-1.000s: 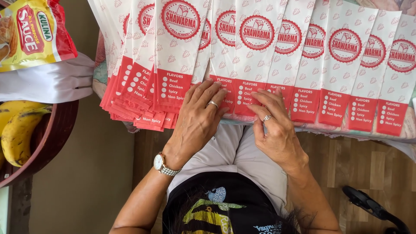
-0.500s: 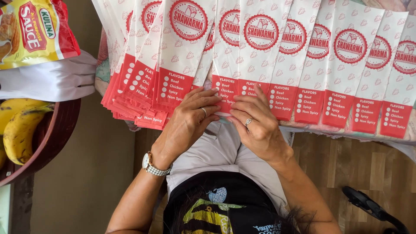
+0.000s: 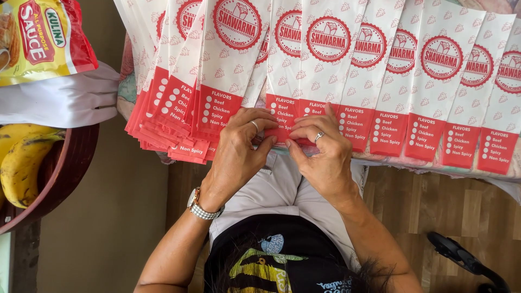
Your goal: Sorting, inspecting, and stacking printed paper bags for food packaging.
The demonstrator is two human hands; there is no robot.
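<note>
Wooden flooring (image 3: 434, 206) was seen below rows of paper bags (image 3: 391, 81), bananas (image 3: 21, 163) were held in a bowl (image 3: 70, 168), and one bag's edge was pinched by both the left hand (image 3: 239, 146) and the right hand (image 3: 325, 152).

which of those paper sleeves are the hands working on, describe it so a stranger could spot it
Start at the fanned row of white paper sleeves with red ends. It is the sleeve left of centre, its red end pinched between the left hand and right hand; its neighbours lie untouched.
</note>
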